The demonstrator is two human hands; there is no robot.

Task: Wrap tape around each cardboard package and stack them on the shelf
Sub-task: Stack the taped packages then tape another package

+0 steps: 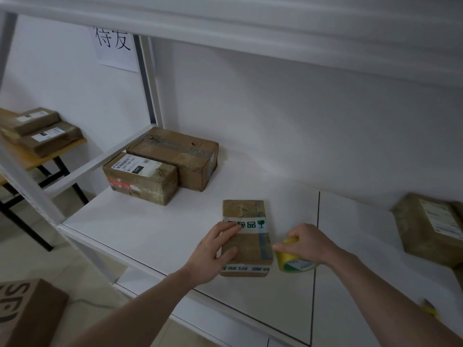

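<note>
A small cardboard package (250,244) lies on the white shelf (155,234) near its front edge, with a band of white tape printed in green across its top and another on its front face. My left hand (213,251) rests on the package's left side, fingers spread flat on it. My right hand (305,242) grips a yellow tape roll (293,261) just right of the package. Two larger taped packages (160,171) sit side by side at the shelf's back left.
Another cardboard package (431,226) sits at the shelf's right end. A wooden table (37,156) at left carries more parcels. A brown box (27,311) stands on the floor at lower left. A paper sign (114,46) hangs on the shelf's upright.
</note>
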